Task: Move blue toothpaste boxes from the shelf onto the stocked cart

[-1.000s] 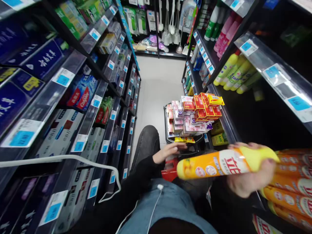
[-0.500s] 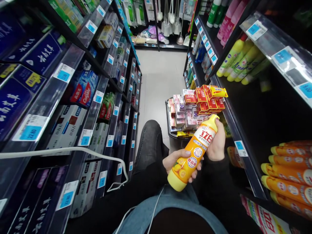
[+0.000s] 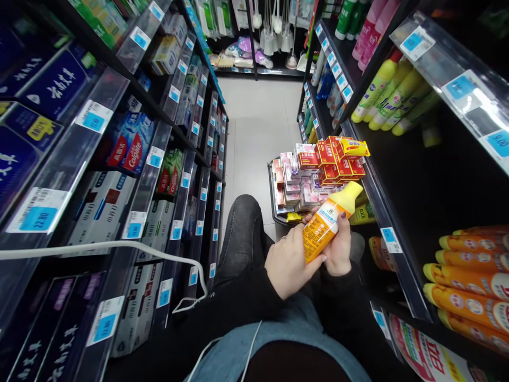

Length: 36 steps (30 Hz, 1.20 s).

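An orange dish soap bottle (image 3: pixel 321 229) with a yellow cap is held in front of my lap, tilted with its cap pointing up and to the right. My left hand (image 3: pixel 292 260) wraps round its lower part and covers the base. Around the upper part, just below the cap, my right hand (image 3: pixel 339 244) is closed. The back label, with small print, faces me. Just beyond the bottle stands a dark basket (image 3: pixel 274 199) stacked with small red boxes (image 3: pixel 328 154) and pale pink boxes (image 3: pixel 292 180); a yellow packet (image 3: pixel 353 147) lies on top.
Toothpaste shelves (image 3: pixel 105 87) line the left side. On the right shelf, orange bottles (image 3: pixel 469 289) lie stacked low, with yellow-green bottles (image 3: pixel 393 101) higher up. A white cable (image 3: pixel 159 246) crosses from the left. Pale floor (image 3: pixel 254 127) runs down the aisle to hanging brushes (image 3: pixel 274 34).
The bottle has been turned from its front label to its back label. My left hand has rolled over its lower end, and my right hand has shifted slightly down and left.
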Available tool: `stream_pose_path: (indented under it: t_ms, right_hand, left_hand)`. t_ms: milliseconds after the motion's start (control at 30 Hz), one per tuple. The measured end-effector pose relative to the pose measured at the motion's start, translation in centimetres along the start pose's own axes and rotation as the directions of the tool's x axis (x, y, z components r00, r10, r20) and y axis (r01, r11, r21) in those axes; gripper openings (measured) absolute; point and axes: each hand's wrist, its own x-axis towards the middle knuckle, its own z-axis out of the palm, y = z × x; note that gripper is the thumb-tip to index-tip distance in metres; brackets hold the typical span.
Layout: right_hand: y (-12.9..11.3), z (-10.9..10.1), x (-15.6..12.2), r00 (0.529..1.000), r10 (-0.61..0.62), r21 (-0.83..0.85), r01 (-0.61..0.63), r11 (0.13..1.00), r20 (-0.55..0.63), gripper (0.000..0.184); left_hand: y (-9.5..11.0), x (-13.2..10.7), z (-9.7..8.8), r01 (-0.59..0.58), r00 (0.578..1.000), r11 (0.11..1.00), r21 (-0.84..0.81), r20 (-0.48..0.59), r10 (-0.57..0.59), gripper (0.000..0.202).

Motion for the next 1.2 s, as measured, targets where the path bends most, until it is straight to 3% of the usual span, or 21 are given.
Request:
stream_pose_path:
  t_ms: [67, 133, 200, 233, 300, 367, 400, 467, 567, 900, 1200]
  right_hand:
    - [0.1, 0.2, 0.0, 1.000, 0.012, 0.086, -0.013, 0.996, 0.008, 0.043]
    - [0.0, 0.2, 0.0, 0.999, 0.010, 0.129, -0.015, 0.992, 0.044, 0.040]
    - [-0.2, 0.1, -0.1, 0.995, 0.000, 0.130, -0.013, 0.991, 0.099, 0.040]
    - [-0.3, 0.1, -0.2, 0.993, -0.002, 0.121, -0.012, 0.993, 0.120, 0.040]
    - [-0.4, 0.1, -0.4, 0.991, 0.004, 0.090, -0.016, 0.996, 0.134, 0.040]
    - [-0.4, 0.3, -0.6, 0.993, 0.015, 0.041, -0.020, 0.999, 0.116, 0.038]
    - [-0.3, 0.4, -0.7, 0.995, 0.015, 0.010, -0.016, 1.000, 0.103, 0.036]
    - [-0.1, 0.6, -0.9, 0.997, 0.007, -0.054, -0.003, 0.999, 0.075, 0.032]
    - [0.2, 0.8, -0.9, 0.999, -0.005, -0.103, 0.010, 0.995, 0.047, 0.032]
    - [0.3, 1.0, -0.5, 0.998, 0.060, -0.086, -0.061, 0.994, -0.016, 0.039]
    - [0.2, 1.1, -0.5, 0.996, 0.076, -0.073, -0.079, 0.994, -0.043, 0.039]
  left_hand:
    - [0.1, 0.0, -0.2, 0.005, 1.000, 0.996, 0.088, 0.027, -0.007, 0.059]
    - [-0.1, 0.3, -0.6, 0.030, 0.992, 0.996, 0.084, 0.122, -0.040, 0.057]
    - [-0.9, 0.7, -0.8, 0.090, 0.957, 0.989, -0.116, 0.286, -0.054, 0.056]
    - [-1.5, 0.9, -0.7, 0.161, 0.918, 0.948, -0.274, 0.395, -0.042, 0.055]
    - [-2.8, 1.2, -0.2, 0.379, 0.801, 0.739, -0.557, 0.597, 0.039, 0.053]
    - [-4.1, 1.2, 0.5, 0.576, 0.699, 0.471, -0.668, 0.701, 0.140, 0.050]
    - [-4.6, 1.1, 1.0, 0.630, 0.675, 0.367, -0.684, 0.716, 0.176, 0.049]
    - [-5.4, 0.9, 1.6, 0.670, 0.665, 0.239, -0.703, 0.712, 0.228, 0.046]
    - [-5.9, 0.6, 1.9, 0.685, 0.659, 0.170, -0.709, 0.702, 0.270, 0.041]
    - [-5.6, 0.5, 1.3, 0.682, 0.678, 0.160, -0.714, 0.699, 0.227, 0.034]
    - [-5.6, 0.5, 1.3, 0.693, 0.671, 0.149, -0.705, 0.707, 0.224, 0.035]
